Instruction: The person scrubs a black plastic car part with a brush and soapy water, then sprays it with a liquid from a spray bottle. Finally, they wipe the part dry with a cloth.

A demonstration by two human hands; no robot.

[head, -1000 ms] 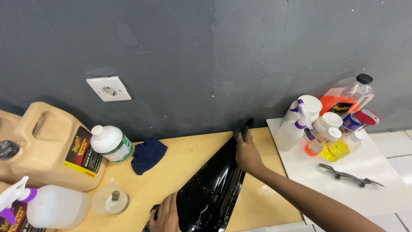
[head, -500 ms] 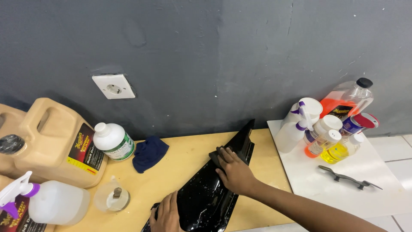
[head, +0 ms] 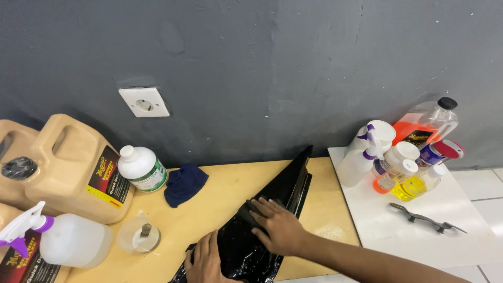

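A long glossy black plastic panel (head: 291, 184) lies diagonally across the yellow wooden table (head: 225, 194), its pointed tip toward the wall. My right hand (head: 277, 226) presses a small dark cloth (head: 247, 210) flat onto the panel's middle. My left hand (head: 205, 260) rests on the panel's near end at the bottom edge of the view, fingers spread, holding it down.
Tan jugs (head: 68, 165), a white bottle (head: 141, 167), a spray bottle (head: 57, 242) and a small round cap (head: 140, 237) stand at left. A blue cloth (head: 184, 182) lies by the wall. A white board (head: 419, 230) at right carries several bottles (head: 398, 157) and a dark tool (head: 427, 218).
My right hand has slid with the cloth from the panel's far tip down toward its middle, nearer to me. My left hand has stayed on the near end.
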